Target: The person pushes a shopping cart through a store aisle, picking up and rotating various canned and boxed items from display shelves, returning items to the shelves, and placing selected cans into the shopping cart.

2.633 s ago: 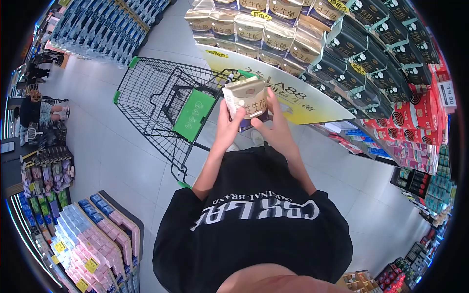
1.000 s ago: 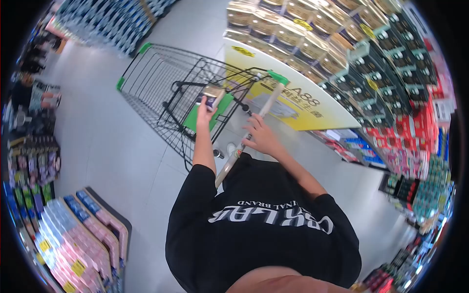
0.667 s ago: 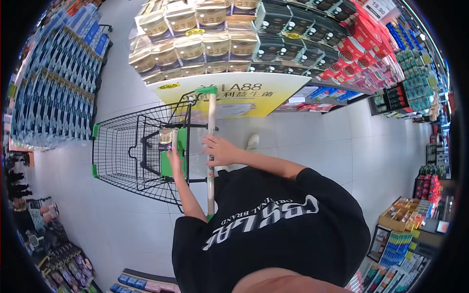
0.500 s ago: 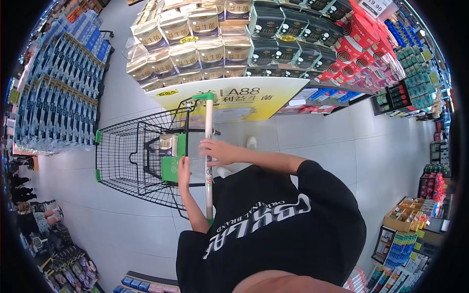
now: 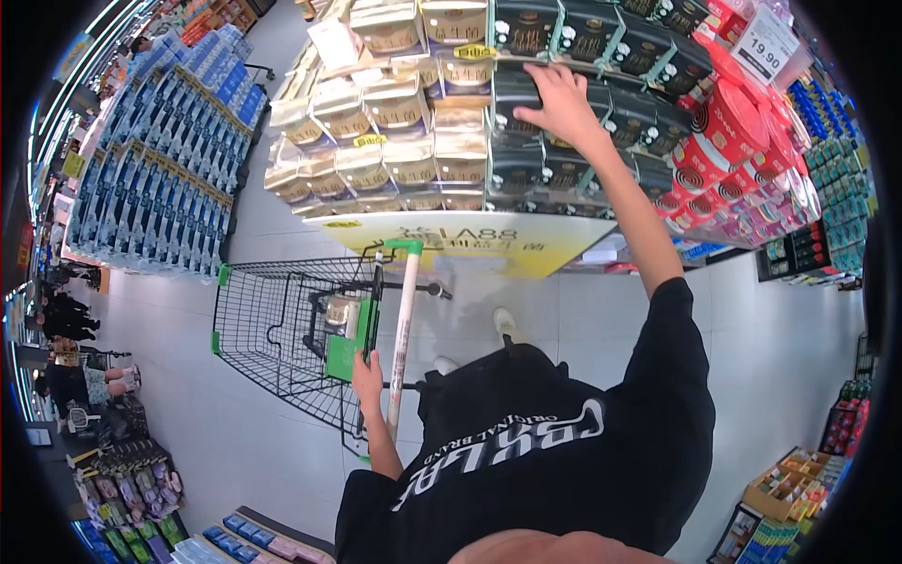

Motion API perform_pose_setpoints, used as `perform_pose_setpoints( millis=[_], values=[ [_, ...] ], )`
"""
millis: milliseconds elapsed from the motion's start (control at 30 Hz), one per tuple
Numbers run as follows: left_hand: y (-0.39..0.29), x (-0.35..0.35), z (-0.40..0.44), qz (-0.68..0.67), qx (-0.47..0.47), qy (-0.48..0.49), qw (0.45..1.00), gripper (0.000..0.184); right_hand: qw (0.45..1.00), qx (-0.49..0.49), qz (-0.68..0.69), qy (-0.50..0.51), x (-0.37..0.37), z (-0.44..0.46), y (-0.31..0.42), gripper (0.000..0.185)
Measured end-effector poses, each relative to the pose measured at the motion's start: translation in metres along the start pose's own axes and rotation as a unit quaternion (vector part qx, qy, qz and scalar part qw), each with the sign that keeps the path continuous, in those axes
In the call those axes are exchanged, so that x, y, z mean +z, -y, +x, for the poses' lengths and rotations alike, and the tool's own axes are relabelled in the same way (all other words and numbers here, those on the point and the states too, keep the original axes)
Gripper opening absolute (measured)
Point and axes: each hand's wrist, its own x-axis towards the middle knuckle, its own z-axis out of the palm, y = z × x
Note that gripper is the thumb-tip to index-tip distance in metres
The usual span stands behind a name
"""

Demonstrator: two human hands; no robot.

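My right hand (image 5: 562,108) reaches out over the display with thumb and fingers spread, touching or just above a black package (image 5: 517,89) in the stacked rows. Beside those rows stand gold-and-white packages (image 5: 395,103). Down at the shopping cart (image 5: 272,301), my left hand (image 5: 368,381) closes around the black bar by the green seat panel (image 5: 347,350). The cart's pale push handle (image 5: 403,329) runs between that hand and my body. A single gold-and-white package (image 5: 342,316) lies in the cart's seat area.
A yellow sign board (image 5: 526,246) fronts the display. Red packages (image 5: 728,132) and a price card reading 19.90 (image 5: 763,47) are at the right. Blue stacked cartons (image 5: 160,169) stand across the aisle. People are at the far left, near hanging goods (image 5: 132,489).
My right hand has left the area near the push handle and stretched forward to the black packages. My left hand stays at the cart. The view has shifted, bringing the display lower.
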Motion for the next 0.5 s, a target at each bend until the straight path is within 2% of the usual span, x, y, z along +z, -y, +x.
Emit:
perform_pose_setpoints(
  millis=[33,100,133,233,367,400,500],
  values=[
    [-0.005,0.002,0.003,0.004,-0.012,-0.007,1.000,0.044,0.999,-0.012,0.017,0.048,0.001,0.001,-0.009,0.077],
    [-0.013,0.005,0.000,0.019,-0.043,-0.009,0.999,0.041,0.997,-0.033,-0.016,0.070,-0.004,0.001,-0.011,0.081],
    [-0.015,0.007,-0.002,0.026,-0.014,-0.041,0.999,0.038,0.996,-0.026,0.003,0.088,-0.010,0.003,-0.007,0.081],
    [-0.030,0.007,-0.003,0.016,-0.046,-0.015,0.999,0.036,0.982,-0.011,0.014,0.188,-0.018,0.017,-0.002,0.079],
    [-0.028,0.012,-0.003,0.034,-0.021,-0.037,0.998,0.033,0.989,-0.077,0.045,0.116,0.004,0.016,-0.010,0.074],
    [-0.023,0.012,-0.001,0.002,-0.051,0.002,0.999,0.035,0.991,-0.106,0.057,0.066,0.006,0.014,-0.012,0.073],
    [-0.017,0.011,0.000,-0.014,0.008,-0.034,0.999,0.040,0.990,-0.124,0.073,0.007,-0.013,0.010,-0.005,0.071]
  ],
)
